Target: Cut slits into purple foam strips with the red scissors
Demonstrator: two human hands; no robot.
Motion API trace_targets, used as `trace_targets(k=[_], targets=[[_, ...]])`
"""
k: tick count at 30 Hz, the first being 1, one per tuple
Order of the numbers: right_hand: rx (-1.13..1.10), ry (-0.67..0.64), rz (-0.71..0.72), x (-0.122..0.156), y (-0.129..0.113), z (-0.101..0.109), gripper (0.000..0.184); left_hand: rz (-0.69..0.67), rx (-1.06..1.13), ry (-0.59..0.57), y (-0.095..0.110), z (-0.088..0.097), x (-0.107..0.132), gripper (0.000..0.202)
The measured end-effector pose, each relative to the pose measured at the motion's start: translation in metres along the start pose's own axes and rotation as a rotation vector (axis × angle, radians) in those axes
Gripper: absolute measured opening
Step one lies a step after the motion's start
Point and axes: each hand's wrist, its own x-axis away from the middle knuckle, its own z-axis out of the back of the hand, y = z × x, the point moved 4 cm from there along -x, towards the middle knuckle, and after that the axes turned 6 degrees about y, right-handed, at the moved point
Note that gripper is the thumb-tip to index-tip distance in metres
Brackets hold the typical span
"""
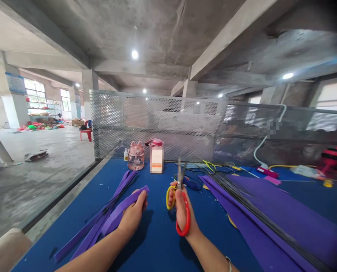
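Note:
My left hand (133, 211) pinches one end of a purple strip (118, 211), which curves back over the forearm side toward the table. Under and beside it lie more purple strips (82, 236) with thin black strands (112, 199) across them. In my right hand (182, 211) is a pair of scissors (187, 217) with one red and one yellow handle loop. Their blades point up and away from me, slightly apart, with nothing between them. A gap separates the scissors from the strip.
Large purple sheets (259, 200) with a bundle of black strands (250, 200) cover the right of the blue table (157, 241). A pink bear-eared bottle (136, 156) and a pink-lidded bottle (156, 142) stand at the back, before a perforated metal screen (157, 113). A pink power strip (267, 172) lies back right.

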Motion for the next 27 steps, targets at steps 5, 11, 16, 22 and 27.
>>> trace_targets(k=[5, 11, 16, 22, 27], targets=[[-0.133, 0.04, -0.072, -0.004, -0.014, 0.024, 0.051, -0.098, -0.025, -0.141, 0.021, -0.007, 0.014, 0.04], [-0.145, 0.091, -0.204, 0.006, -0.004, 0.043, 0.06, -0.12, -0.031, -0.113, 0.022, -0.015, 0.014, 0.037], [-0.081, -0.032, -0.27, 0.009, 0.004, 0.042, 0.06, -0.137, -0.06, -0.191, 0.019, -0.024, 0.022, 0.04], [-0.038, -0.153, -0.17, 0.004, -0.004, 0.032, 0.056, -0.157, -0.003, -0.219, 0.02, -0.023, 0.029, 0.039], [-0.075, -0.012, -0.136, -0.014, -0.004, 0.002, 0.062, -0.118, 0.194, -0.06, 0.045, -0.027, -0.003, 0.032]])
